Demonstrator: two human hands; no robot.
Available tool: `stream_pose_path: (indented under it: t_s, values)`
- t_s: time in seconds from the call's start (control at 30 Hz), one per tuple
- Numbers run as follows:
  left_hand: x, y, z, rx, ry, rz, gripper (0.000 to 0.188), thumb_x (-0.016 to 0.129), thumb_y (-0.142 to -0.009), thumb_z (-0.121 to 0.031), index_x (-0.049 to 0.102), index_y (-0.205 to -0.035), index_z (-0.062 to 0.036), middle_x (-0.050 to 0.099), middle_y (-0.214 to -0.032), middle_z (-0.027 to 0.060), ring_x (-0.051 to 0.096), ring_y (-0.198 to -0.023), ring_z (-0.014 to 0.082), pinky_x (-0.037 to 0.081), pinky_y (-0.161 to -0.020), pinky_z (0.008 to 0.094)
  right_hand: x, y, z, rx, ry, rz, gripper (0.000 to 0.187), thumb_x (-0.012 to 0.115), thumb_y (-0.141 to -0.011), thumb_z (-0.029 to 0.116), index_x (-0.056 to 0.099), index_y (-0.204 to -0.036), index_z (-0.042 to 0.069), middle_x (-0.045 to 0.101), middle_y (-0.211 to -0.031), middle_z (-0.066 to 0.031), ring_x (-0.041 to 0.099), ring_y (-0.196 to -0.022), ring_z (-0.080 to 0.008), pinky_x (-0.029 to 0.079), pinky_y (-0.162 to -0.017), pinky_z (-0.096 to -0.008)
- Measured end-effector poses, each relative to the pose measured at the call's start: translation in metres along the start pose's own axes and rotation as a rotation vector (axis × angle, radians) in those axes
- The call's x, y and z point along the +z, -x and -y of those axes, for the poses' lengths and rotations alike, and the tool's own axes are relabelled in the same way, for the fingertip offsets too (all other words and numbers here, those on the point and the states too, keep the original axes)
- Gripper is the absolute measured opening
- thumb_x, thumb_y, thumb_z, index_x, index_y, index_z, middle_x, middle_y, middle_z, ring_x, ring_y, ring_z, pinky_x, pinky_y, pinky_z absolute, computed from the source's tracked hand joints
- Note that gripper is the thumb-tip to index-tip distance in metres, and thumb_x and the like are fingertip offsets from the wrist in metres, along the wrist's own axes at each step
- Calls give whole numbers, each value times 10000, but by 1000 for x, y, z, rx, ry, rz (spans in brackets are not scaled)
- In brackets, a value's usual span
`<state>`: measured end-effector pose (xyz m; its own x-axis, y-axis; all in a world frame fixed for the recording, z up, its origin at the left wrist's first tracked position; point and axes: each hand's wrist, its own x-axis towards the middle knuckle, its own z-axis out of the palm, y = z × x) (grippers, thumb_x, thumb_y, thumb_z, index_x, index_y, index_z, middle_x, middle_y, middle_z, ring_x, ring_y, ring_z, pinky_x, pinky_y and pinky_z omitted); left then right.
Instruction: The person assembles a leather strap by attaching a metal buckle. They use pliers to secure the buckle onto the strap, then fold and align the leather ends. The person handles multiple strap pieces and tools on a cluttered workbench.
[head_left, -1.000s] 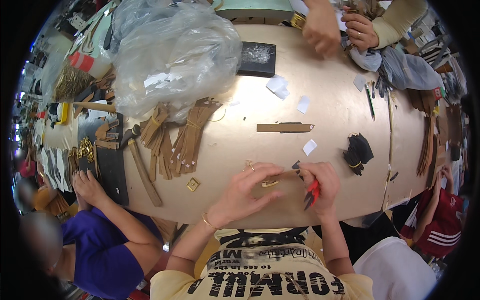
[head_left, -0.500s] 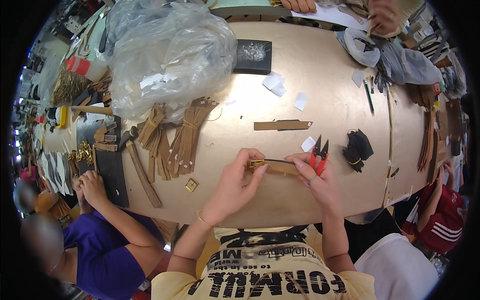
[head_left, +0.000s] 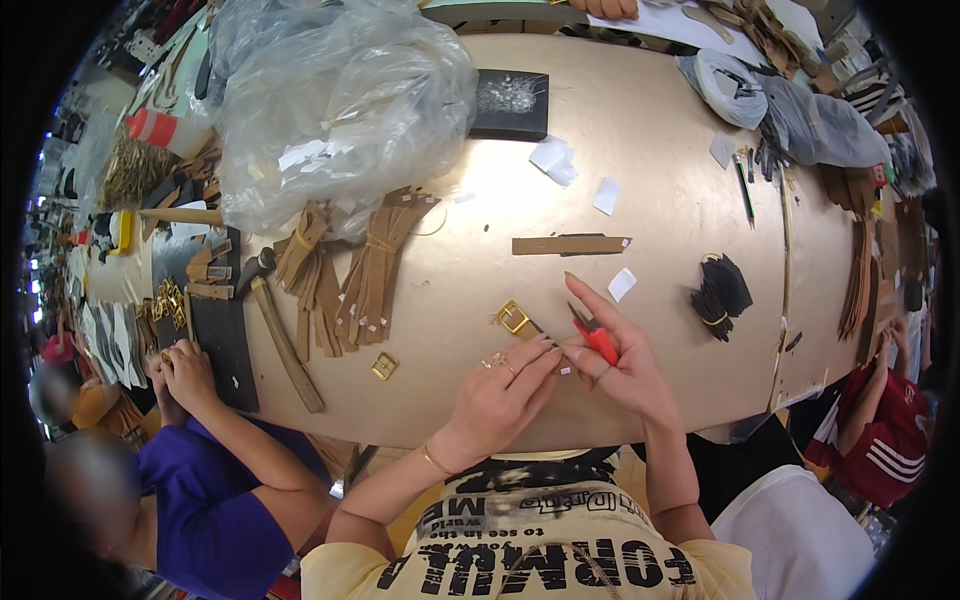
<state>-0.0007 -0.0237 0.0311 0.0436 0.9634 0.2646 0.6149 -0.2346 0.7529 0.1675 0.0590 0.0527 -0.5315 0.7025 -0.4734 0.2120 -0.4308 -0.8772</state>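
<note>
Round it swings: the left hand (head_left: 505, 395) now pinches the strap (head_left: 538, 329), the right hand (head_left: 630, 375) gripping red snips (head_left: 600, 343) alongside. The gold buckle (head_left: 514, 318) juts outward over the surface (head_left: 450, 290), seemingly freeing the strap's near end. Beyond, a pale bag (head_left: 709, 92) shows dark pieces (head_left: 741, 88); a clear bag (head_left: 385, 100), contents unclear.

Tan tabletop (head_left: 680, 180) under wooden-handled hammer (head_left: 284, 340), brown straps (head_left: 378, 268), loose gold buckle (head_left: 384, 366), black bundle (head_left: 719, 292)

Over the flat tan tabletop (head_left: 720, 400), a square gold metal buckle (head_left: 514, 317) sits before a long flat brown strip (head_left: 575, 245), between a wooden-handled hammer (head_left: 285, 335), left, and a banded bundle of black strips (head_left: 720, 285), right.
</note>
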Motion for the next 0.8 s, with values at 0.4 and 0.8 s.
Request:
stream_pose_path:
  t_s: [0.4,0.8]
  values:
    - [4,7,1,-588,618,-141,60,626,-900,5,666,-933,35,690,-941,97,653,-852,126,514,-799,242,26,0,4,-225,343,-135,872,594,-750,-31,214,-1525,91,549,-613,-6,505,-566,-49,430,-602,-199]
    - [4,-2,-8,-466,847,-510,124,640,-880,47,660,-1000,23,449,-1073,59,521,-1050,145,478,-939,274,18,7,-1,-83,-117,-119,156,723,-844,118,596,-870,33,503,-654,66,436,-595,-17,342,-530,-195]
